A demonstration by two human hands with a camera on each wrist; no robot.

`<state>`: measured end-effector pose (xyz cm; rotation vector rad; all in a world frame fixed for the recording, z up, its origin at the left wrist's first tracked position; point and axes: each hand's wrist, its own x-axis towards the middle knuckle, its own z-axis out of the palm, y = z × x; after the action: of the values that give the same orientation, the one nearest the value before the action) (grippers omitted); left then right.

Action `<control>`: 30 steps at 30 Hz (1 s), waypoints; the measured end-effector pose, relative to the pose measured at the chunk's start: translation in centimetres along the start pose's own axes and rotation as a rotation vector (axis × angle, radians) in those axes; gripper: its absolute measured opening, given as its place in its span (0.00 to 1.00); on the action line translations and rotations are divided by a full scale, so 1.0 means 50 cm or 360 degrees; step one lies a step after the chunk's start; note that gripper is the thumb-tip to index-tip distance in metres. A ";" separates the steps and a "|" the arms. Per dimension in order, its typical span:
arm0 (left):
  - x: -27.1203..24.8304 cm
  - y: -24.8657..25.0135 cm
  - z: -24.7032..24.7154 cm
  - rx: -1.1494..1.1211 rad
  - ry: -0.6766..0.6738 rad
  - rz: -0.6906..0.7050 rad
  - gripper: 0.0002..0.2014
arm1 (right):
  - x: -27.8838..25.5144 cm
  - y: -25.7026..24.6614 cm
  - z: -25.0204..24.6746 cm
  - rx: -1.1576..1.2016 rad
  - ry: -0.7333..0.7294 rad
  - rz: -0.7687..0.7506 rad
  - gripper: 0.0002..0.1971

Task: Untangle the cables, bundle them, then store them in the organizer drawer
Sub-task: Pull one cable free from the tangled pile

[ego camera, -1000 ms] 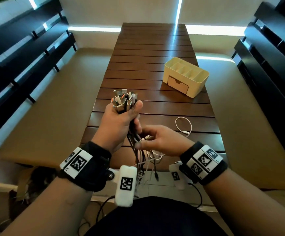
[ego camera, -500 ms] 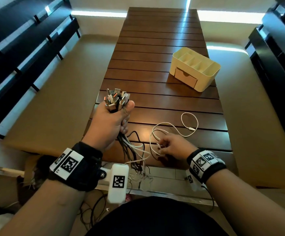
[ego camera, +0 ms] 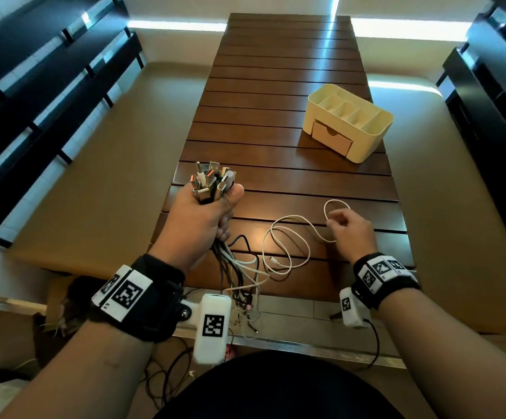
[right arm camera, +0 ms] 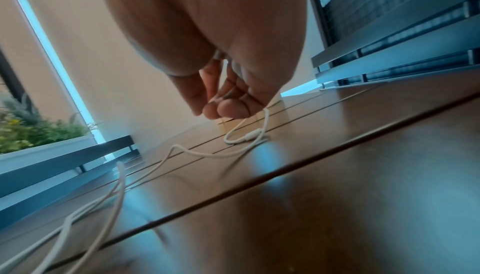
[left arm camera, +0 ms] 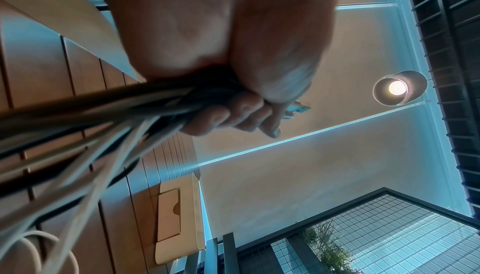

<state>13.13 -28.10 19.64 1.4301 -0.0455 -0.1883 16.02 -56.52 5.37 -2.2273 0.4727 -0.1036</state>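
Note:
My left hand (ego camera: 203, 213) grips a bundle of cables (ego camera: 212, 182) in a fist, plug ends pointing up. Their loose tails (ego camera: 239, 267) hang over the table's near edge. In the left wrist view the fingers (left arm camera: 233, 114) curl round the dark and white strands (left arm camera: 103, 114). A single white cable (ego camera: 288, 246) lies in loops on the table. My right hand (ego camera: 348, 228) pinches it near its far loop, and the fingertips (right arm camera: 228, 110) meet on the white cable (right arm camera: 244, 134). The cream organizer (ego camera: 363, 137) stands at the far right, its drawer (ego camera: 332, 140) shut.
The brown slatted table (ego camera: 276, 86) runs away from me. Tan benches (ego camera: 109, 176) flank it on both sides, with dark railings beyond them. More wires hang below the near table edge (ego camera: 245, 316). The organizer (left arm camera: 179, 223) also shows in the left wrist view.
My right hand let go of the hanging strands and moved right onto the table, drawing the white cable out in loops. The left hand kept its grip on the bundle.

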 end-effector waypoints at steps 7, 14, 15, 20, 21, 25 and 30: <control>0.001 -0.001 -0.003 0.0021 -0.0007 -0.0010 0.11 | 0.031 0.037 0.003 -0.0232 -0.0190 0.0316 0.11; 0.007 -0.003 -0.008 0.0008 -0.0010 -0.0016 0.14 | 0.022 0.038 0.008 -0.0209 -0.0079 0.0320 0.14; 0.008 -0.003 -0.008 0.0010 -0.0011 -0.0016 0.14 | 0.020 0.037 0.007 -0.0237 -0.0075 0.0327 0.14; 0.014 0.000 -0.009 0.0012 -0.0053 -0.0022 0.13 | 0.014 0.021 0.006 -0.0515 -0.0112 0.0232 0.03; 0.014 0.001 -0.009 0.0012 -0.0063 -0.0021 0.12 | 0.012 0.015 0.007 -0.0504 -0.0104 0.0219 0.04; 0.016 0.001 -0.010 0.0020 -0.0059 -0.0014 0.12 | 0.007 -0.003 0.014 -0.0460 -0.0059 0.0137 0.05; 0.018 -0.002 -0.019 0.0027 -0.0049 -0.0009 0.12 | 0.007 -0.035 0.016 -0.0194 -0.0157 0.0016 0.05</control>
<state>14.15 -27.34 19.35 1.4442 -0.0684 -0.2152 17.05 -55.04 6.16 -2.3364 0.4467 0.0418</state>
